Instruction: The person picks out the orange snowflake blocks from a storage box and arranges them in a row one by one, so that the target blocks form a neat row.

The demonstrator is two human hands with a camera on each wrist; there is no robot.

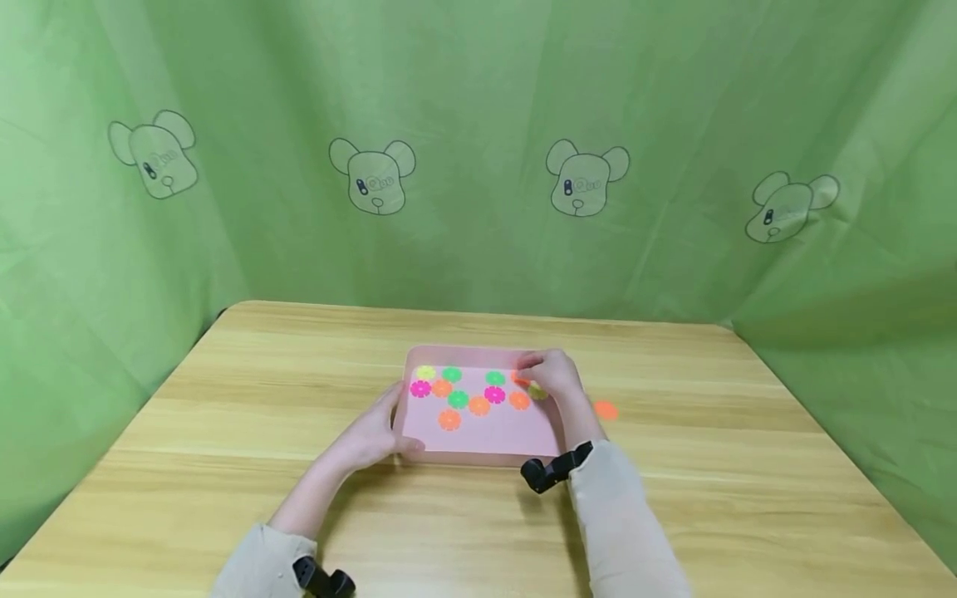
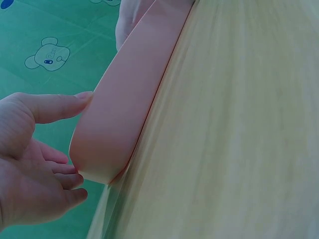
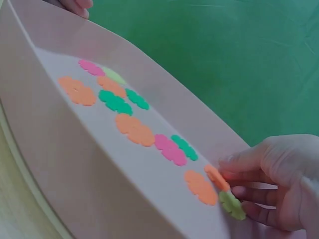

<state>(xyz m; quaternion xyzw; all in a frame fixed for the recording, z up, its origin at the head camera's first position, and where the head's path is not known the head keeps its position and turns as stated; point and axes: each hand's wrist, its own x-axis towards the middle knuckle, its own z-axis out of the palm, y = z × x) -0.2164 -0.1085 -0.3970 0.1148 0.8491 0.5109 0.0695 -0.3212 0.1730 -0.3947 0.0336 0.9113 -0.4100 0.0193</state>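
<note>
A shallow pink tray holds several flat, notched flower-shaped discs in orange, green, pink and yellow. At its left end my left hand grips the wall; in the left wrist view the thumb lies on the rim, with the fingers by the corner. My right hand reaches over the far right corner. Between its thumb and fingers it pinches an orange notched disc, tilted on edge. Just under those fingers sits a yellow-green disc, and beside it lies another orange disc.
On the wooden table, right of the tray, lies a loose orange disc. A green curtain with mouse-head drawings hangs behind and at both sides. Inside the tray, discs cluster toward the far wall, among them a pink disc.
</note>
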